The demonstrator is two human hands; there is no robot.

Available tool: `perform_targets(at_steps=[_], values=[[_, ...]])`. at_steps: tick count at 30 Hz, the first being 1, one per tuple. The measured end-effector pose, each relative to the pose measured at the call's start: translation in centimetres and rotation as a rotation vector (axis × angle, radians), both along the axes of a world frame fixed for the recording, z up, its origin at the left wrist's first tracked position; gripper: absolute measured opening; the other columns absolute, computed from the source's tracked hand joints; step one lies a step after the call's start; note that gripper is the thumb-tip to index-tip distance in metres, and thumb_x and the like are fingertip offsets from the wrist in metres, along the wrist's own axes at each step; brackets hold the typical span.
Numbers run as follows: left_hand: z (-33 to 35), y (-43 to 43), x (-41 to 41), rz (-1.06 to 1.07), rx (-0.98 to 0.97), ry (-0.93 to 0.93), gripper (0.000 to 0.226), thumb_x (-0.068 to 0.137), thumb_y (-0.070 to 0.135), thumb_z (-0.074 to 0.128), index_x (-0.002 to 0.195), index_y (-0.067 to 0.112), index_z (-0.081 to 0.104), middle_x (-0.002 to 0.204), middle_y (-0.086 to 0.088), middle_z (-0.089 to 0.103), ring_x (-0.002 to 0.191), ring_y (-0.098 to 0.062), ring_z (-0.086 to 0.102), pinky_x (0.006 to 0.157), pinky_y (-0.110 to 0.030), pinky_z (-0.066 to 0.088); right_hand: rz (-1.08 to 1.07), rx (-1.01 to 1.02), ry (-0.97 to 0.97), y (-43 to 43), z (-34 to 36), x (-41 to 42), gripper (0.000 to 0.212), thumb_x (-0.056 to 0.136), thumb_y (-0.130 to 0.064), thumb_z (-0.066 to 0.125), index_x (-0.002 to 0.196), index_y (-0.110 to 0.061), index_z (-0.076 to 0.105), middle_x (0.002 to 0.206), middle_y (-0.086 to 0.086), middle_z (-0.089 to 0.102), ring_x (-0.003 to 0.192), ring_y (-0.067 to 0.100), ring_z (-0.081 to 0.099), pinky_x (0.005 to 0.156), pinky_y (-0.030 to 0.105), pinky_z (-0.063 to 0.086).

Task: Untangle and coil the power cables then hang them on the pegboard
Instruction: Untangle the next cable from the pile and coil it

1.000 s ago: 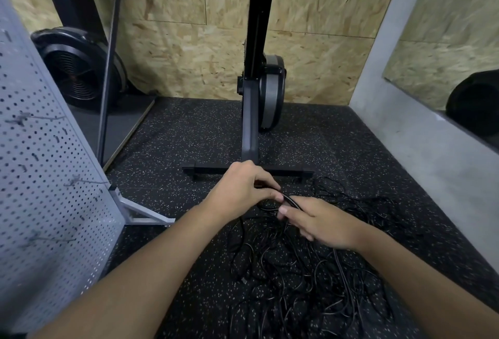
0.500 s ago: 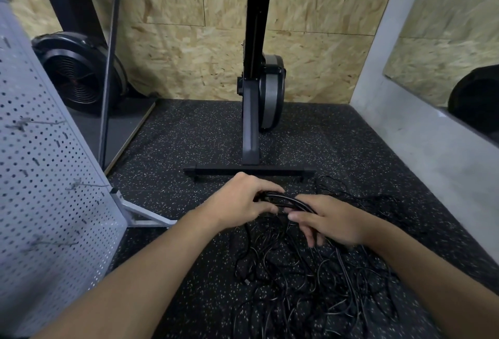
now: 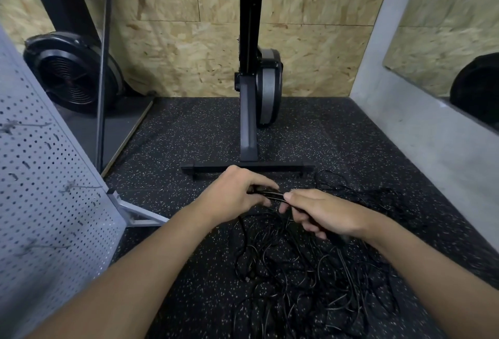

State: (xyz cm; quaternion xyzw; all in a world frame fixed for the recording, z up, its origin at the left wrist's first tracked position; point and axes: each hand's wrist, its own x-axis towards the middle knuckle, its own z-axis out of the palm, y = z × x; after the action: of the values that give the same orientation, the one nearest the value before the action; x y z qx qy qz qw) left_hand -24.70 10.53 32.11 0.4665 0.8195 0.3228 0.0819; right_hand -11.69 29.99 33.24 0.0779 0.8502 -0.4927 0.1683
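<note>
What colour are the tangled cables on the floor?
Black; the cables lie on a speckled floor, clearest in the head view.

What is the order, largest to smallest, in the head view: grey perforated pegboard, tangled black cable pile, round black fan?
1. Grey perforated pegboard, enlarged by nearness to the camera.
2. Tangled black cable pile.
3. Round black fan.

tangled black power cables heaped on floor beside grey pegboard.
</note>
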Motion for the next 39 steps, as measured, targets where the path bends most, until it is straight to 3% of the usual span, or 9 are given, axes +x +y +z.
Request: perform_targets(at_steps=[2,5,9,15,20,25,33,36,39], values=[[-0.1,0.0,0.4,0.019,0.023,0.004,0.047,0.082,0.032,0.088,0.126,0.039,0.074,0.092,0.018,0.071,0.074,0.007,0.057,0.069,-0.01,0.043,-0.008,-0.092,-0.005,0.3,0.0,0.0,0.032,0.113,-0.032,0.039,0.107,-0.01,0.062,0.07,-0.007,0.044,0.06,0.01,0.046,0.06,0.03,0.05],[-0.6,-0.5,0.5,0.089,0.024,-0.066,0.057,0.083,0.04,0.085,0.136,0.045,0.065,0.094,0.015,0.067,0.085,-0.002,0.063,0.084,-0.021,0.054,-0.029,-0.091,0.058,0.9,-0.2,0.1,0.028,0.113,-0.023,0.042,0.097,-0.009,0.06,0.07,-0.006,0.045,0.064,0.011,0.05,0.071,0.036,0.058],[-1.0,-1.4,-0.1,0.15,0.036,-0.173,0.017,0.089,0.039,0.081,0.103,0.032,0.082,0.088,0.02,0.075,0.085,0.004,0.067,0.083,-0.025,0.055,-0.061,-0.038,0.15,1.3,0.0,0.3,0.029,0.112,-0.024,0.042,0.092,-0.01,0.058,0.071,-0.005,0.046,0.066,0.013,0.051,0.072,0.036,0.057],[-0.2,-1.0,0.6,0.35,0.421,-0.501,0.006,0.087,0.022,0.084,0.091,0.018,0.084,0.085,-0.001,0.08,0.09,-0.023,0.077,0.076,-0.037,0.066,-0.093,0.044,0.238,-0.1,-0.7,0.3,0.024,0.112,-0.02,0.044,0.097,-0.01,0.061,0.095,0.001,0.073,0.081,0.02,0.07,0.077,0.035,0.059],[0.4,0.0,1.2,0.369,0.603,-0.812,0.02,0.094,0.017,0.076,0.1,-0.002,0.076,0.103,-0.016,0.079,0.102,-0.026,0.076,0.076,-0.033,0.064,-0.215,-0.023,0.359,-1.8,-1.3,0.0,0.021,0.109,-0.021,0.053,0.11,-0.039,0.064,0.111,-0.013,0.077,0.1,0.005,0.073,0.089,0.032,0.06],[0.5,0.7,1.9,0.364,0.685,-1.015,0.016,0.095,0.015,0.073,0.1,-0.001,0.071,0.108,-0.017,0.078,0.101,-0.027,0.077,0.072,-0.031,0.064,-0.205,0.097,0.392,-2.3,-2.0,-0.1,0.017,0.106,-0.024,0.058,0.117,-0.027,0.071,0.106,-0.014,0.078,0.106,0.001,0.071,0.104,0.038,0.051],[0.1,1.0,2.4,0.371,0.699,-1.114,0.028,0.097,0.012,0.071,0.113,-0.01,0.065,0.116,-0.022,0.075,0.104,-0.028,0.077,0.068,-0.028,0.064,-0.195,0.176,0.329,-2.9,-2.0,-0.3,0.012,0.105,-0.021,0.06,0.098,-0.02,0.07,0.084,-0.004,0.074,0.08,0.006,0.072,0.091,0.041,0.058],[0.9,1.1,2.3,0.29,0.685,-1.095,0.029,0.102,0.028,0.064,0.113,0.001,0.065,0.117,-0.018,0.076,0.105,-0.027,0.076,0.079,-0.033,0.065,-0.246,0.195,0.348,-3.1,-1.2,-0.4,0.017,0.107,-0.026,0.056,0.093,-0.021,0.065,0.082,-0.005,0.072,0.078,0.008,0.071,0.084,0.038,0.056],[0.5,1.0,1.9,0.22,0.469,-1.106,0.042,0.109,0.045,0.046,0.128,0.012,0.063,0.117,-0.009,0.078,0.109,-0.027,0.075,0.094,-0.045,0.061,-0.37,0.116,0.393,-2.7,-0.6,-0.8,0.02,0.108,-0.029,0.053,0.094,-0.02,0.065,0.084,-0.004,0.074,0.084,0.018,0.073,0.084,0.04,0.054]])
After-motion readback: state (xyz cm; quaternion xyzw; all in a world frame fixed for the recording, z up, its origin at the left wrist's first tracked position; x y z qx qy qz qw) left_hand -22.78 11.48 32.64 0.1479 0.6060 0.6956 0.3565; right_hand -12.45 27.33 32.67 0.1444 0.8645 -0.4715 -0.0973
